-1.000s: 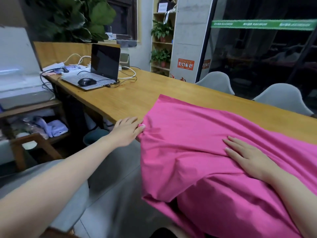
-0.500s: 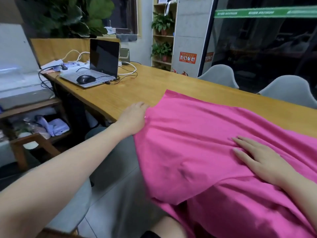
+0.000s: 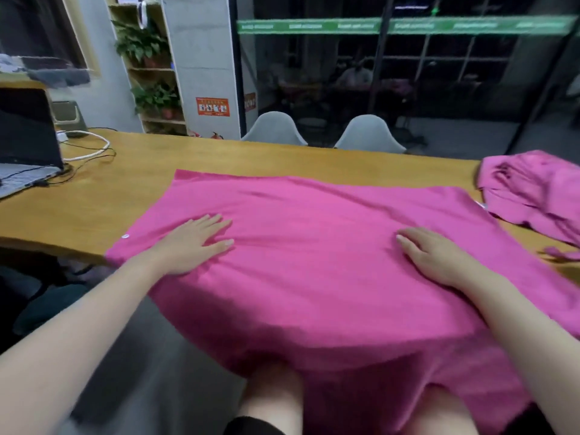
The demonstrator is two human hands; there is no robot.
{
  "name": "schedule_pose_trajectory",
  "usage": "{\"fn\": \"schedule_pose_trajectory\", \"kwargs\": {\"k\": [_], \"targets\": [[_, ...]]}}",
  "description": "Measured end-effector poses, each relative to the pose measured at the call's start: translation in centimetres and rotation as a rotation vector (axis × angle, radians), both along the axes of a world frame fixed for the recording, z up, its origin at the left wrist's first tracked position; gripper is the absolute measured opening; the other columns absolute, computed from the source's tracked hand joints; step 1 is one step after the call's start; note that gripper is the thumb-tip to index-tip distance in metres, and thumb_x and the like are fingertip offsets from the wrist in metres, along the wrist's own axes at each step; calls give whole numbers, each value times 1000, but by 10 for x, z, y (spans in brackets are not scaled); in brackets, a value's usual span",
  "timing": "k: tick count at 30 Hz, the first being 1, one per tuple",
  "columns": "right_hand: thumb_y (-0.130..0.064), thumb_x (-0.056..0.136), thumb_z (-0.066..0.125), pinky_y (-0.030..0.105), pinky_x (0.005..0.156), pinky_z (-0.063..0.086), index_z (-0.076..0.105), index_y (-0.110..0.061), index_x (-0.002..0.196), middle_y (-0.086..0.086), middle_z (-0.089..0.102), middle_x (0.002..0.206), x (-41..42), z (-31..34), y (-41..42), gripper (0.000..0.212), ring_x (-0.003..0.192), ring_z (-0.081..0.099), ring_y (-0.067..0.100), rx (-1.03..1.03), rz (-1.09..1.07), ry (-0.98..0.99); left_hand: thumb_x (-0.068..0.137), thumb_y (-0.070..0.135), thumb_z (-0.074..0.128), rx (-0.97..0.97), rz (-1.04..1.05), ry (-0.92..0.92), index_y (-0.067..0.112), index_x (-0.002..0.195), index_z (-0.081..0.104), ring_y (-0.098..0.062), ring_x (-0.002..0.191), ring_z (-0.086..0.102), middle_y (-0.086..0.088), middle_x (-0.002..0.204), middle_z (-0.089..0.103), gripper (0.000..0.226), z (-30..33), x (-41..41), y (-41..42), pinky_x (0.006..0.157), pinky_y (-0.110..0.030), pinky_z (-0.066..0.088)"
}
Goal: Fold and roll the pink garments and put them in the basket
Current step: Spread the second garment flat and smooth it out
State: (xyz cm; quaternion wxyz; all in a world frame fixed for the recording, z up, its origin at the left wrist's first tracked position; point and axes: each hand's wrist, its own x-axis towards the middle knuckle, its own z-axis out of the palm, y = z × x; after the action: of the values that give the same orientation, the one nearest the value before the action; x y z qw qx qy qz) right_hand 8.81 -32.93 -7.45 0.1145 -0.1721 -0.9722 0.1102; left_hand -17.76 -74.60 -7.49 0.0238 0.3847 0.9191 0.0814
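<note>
A pink garment [image 3: 314, 246] lies spread across the frame's centre; another garment [image 3: 533, 189] sits crumpled at right.

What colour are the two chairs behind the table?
Both chairs are light grey, plain with no pattern. The head view shows them.

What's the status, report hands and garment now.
Left hand and right hand flat on pink garment. Spread out, unfolded. Second pink garment crumpled at right. No basket in view.

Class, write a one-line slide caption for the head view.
Left hand and right hand press flat on a pink garment spread over the wooden table.
</note>
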Motion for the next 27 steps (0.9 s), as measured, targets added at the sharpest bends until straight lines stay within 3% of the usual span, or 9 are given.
{"fn": "schedule_pose_trajectory", "kwargs": {"k": [4,6,8,10,12,14,27], "targets": [[-58,102,38,36,125,20,42,-22,154,5,39,161,32,-6,2,64,151,29,20,18,-91,-137,68,102,27,45,-48,-45,39,156,33,-11,153,20,14,163,26,109,2,3,-17,127,-37,15],[-69,96,39,40,121,29,43,-24,153,6,43,157,40,-2,-4,73,147,35,24,87,-152,-132,78,87,50,116,-3,-53,32,139,56,-19,136,48,6,143,53,82,6,9,-14,113,-36,36],[-79,87,38,42,111,39,46,-26,149,7,51,147,42,6,-14,82,137,45,28,172,-192,-120,90,69,53,202,120,18,20,116,64,-29,116,60,-4,120,65,56,7,12,1,94,-38,44],[-84,84,33,43,114,35,41,-29,153,6,44,153,36,9,-21,88,142,39,29,173,-198,-180,95,70,41,121,244,51,16,134,56,-35,132,51,-15,142,56,68,-1,15,18,106,-45,39],[-86,86,27,44,124,19,25,-31,161,4,22,168,26,6,-19,92,154,19,26,89,-194,-256,92,82,24,-67,293,16,24,161,24,-36,154,19,-9,169,18,90,-10,14,30,122,-52,15],[-87,85,22,44,127,9,15,-33,163,2,8,171,15,1,-9,95,158,6,22,35,-206,-263,89,86,17,-109,277,-9,32,163,6,-33,157,2,-3,171,-1,93,-9,5,38,125,-54,3],[-91,81,19,42,127,7,15,-36,162,-2,7,171,-105,0,99,98,158,3,19,26,-275,-253,86,88,15,-91,196,10,37,162,8,-28,157,3,2,171,2,92,3,-129,152,127,-52,5]]}}
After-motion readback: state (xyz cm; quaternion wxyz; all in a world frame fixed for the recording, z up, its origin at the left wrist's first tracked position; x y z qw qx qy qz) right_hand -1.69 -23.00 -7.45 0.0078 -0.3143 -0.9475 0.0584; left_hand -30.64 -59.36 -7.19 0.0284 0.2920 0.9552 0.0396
